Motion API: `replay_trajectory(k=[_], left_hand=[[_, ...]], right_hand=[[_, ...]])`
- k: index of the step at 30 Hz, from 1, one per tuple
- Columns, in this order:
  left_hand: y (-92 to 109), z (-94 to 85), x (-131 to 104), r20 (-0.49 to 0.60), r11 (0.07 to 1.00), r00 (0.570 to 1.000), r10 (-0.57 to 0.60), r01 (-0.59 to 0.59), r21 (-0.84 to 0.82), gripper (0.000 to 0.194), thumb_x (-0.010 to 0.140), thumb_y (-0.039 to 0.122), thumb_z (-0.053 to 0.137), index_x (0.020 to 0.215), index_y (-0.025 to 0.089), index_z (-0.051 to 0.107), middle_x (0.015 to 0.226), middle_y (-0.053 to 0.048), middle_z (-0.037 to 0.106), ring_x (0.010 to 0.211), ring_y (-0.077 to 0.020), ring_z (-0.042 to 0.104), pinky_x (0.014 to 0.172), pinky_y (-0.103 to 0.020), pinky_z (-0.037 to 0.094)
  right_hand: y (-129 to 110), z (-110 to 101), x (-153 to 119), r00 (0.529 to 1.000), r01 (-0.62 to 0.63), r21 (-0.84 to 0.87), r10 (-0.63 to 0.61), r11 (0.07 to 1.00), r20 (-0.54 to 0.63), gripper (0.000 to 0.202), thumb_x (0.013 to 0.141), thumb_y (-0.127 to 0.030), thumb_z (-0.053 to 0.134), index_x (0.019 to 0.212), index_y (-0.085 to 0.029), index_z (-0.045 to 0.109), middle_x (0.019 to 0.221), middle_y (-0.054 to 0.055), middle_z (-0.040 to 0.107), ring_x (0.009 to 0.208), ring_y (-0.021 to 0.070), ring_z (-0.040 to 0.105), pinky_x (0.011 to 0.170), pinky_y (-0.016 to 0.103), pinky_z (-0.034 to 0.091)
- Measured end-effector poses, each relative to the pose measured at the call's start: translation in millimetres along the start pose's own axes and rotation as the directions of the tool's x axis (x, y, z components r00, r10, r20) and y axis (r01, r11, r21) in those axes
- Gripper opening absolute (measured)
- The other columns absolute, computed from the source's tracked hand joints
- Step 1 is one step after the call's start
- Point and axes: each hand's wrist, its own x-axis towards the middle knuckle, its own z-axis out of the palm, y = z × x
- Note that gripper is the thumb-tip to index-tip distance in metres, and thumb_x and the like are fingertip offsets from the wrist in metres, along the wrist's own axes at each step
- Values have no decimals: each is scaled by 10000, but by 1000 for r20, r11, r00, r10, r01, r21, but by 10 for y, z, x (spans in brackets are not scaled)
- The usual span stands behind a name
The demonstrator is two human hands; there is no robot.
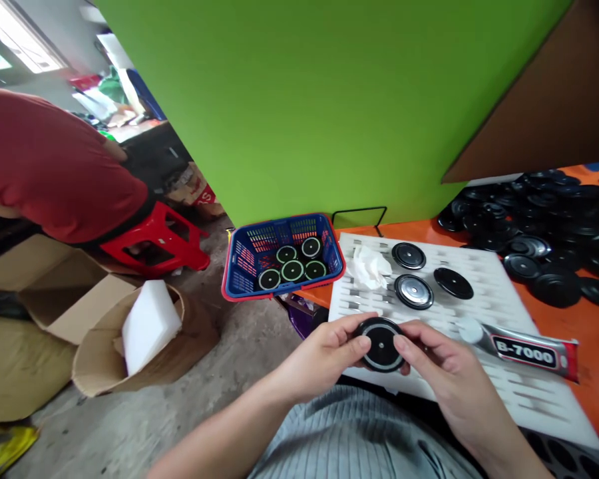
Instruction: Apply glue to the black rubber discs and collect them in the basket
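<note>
Between my two hands is a round black disc (381, 356) with a pale ring near its rim and a small dot at its centre. My left hand (337, 346) grips its left edge, thumb on the face. My right hand (432, 352) pinches the right edge the same way. Just beyond, on a white slotted foam board (509, 392), lie two black discs (408, 255) (453, 283) and a shinier silver-faced disc (414, 291). A B-7000 glue tube (524, 352) rests right of my right hand. Crumpled white tissue (369, 267) sits at the board's left.
A blue basket with a red rim (224, 283) holds several ringed discs. Many black discs (554, 246) are heaped on the orange table (592, 369). A green panel (319, 113) rises behind. At left are a person in red (54, 166), a red stool (154, 243) and a cardboard container (194, 332).
</note>
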Motion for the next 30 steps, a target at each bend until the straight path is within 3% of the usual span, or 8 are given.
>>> replay_trajectory(k=[7,10,12,15,17,21,26,30], left_hand=[[45,30,4,-31,946,996,78,-65,319,365,941,409,519,1052,103,685,891,-74,706,815,-182,641,760,-287,513],[454,-154,-65,-78,610,991,106,-3,792,357,978,360,413,1031,156,702,952,-15,742,868,-170,668,774,-244,517],[824,-433,-90,-193,486,962,192,77,870,326,959,349,438,1066,171,690,1017,-12,744,926,-188,662,830,-268,506],[1271,-1000,16,-415,234,843,341,352,907,307,916,315,481,1097,161,675,1039,-61,732,961,-243,650,882,-335,480],[1394,-1341,190,-470,143,819,329,449,882,211,869,259,546,955,141,700,945,-88,730,991,-279,652,913,-355,465],[1347,-1654,523,-496,62,834,242,497,865,172,886,282,632,962,136,681,997,-81,699,983,-235,655,904,-393,507],[1310,-1344,384,-487,146,817,310,465,873,310,920,279,589,1153,78,623,1191,-167,642,1140,-309,593,969,-496,478],[1045,-627,18,-374,430,855,359,204,880,471,983,415,425,1350,127,488,1198,-141,662,1042,-254,652,909,-394,532]], right_hand=[[93,95,51,998,-59,112,57,992,21,285,840,-467,668,984,-225,716,847,15,676,748,146,605,670,223,535],[71,45,43,996,-61,9,60,998,58,410,823,-501,670,1142,-245,690,932,34,705,763,168,647,701,269,564],[52,-68,52,998,49,-149,-53,988,-23,469,827,-500,664,1242,-284,637,1037,34,694,808,176,657,731,293,564],[63,-288,143,913,228,-534,-370,814,-174,433,858,-465,629,1258,-298,609,1162,41,662,986,219,629,894,370,517],[93,-394,262,847,222,-753,-505,620,-166,432,870,-460,607,1249,-254,590,1197,73,655,1108,278,579,964,445,461],[123,-404,550,885,93,-931,-458,352,-84,492,823,-525,644,1167,-190,541,1155,133,665,1119,363,548,862,495,444],[64,-325,746,939,31,-964,-339,265,-63,404,803,-490,666,1044,-195,531,919,116,686,1018,369,557,788,467,425],[-102,-197,642,936,88,-882,-342,463,-86,408,751,-483,718,1002,-228,521,959,98,674,1022,351,559,829,473,426]])
